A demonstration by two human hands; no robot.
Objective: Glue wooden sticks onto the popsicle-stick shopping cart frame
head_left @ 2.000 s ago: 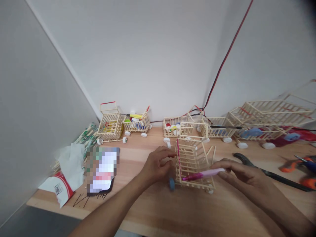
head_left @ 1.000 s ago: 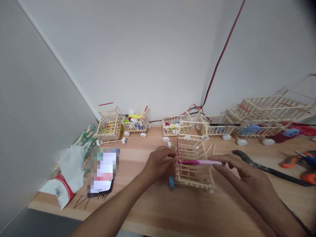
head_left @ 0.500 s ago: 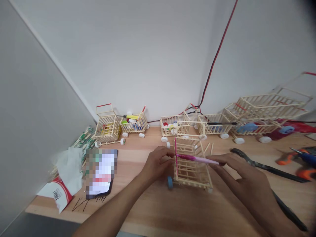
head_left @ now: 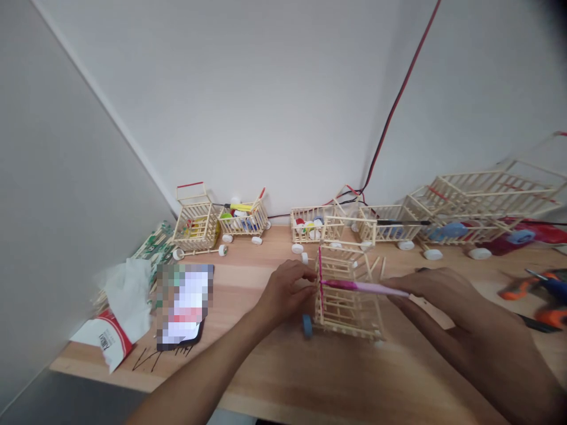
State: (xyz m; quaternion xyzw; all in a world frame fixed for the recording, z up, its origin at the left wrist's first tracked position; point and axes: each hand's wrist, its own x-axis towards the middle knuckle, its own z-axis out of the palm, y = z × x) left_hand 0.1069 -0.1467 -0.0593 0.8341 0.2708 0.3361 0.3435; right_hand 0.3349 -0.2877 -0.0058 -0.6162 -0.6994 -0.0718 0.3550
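Observation:
A small cart of pale wooden sticks (head_left: pixel 348 313) stands on the wooden table (head_left: pixel 248 378) in front of me, with a blue wheel (head_left: pixel 307 326) at its lower left. My left hand (head_left: pixel 283 289) grips the cart's left side, near a pink-coloured upright stick (head_left: pixel 319 277). My right hand (head_left: pixel 443 289) holds a pink marker (head_left: pixel 365 287) level across the cart. The marker's tip reaches that pink stick, where my left fingers also sit. Part of the cart's far side is hidden behind the marker.
Several stick carts holding small coloured items line the wall at the back, with white wheels (head_left: pixel 433 254) and loose sticks near them. A blurred phone (head_left: pixel 183 307), a tissue (head_left: pixel 128 292) and a red-and-white packet (head_left: pixel 104 339) lie left. An orange-handled tool (head_left: pixel 535 298) lies right.
My right hand has risen and moved right, and the marker has swung from a slanted, low position to level across the cart's upper part. The black tool on the table is now mostly hidden behind my right hand.

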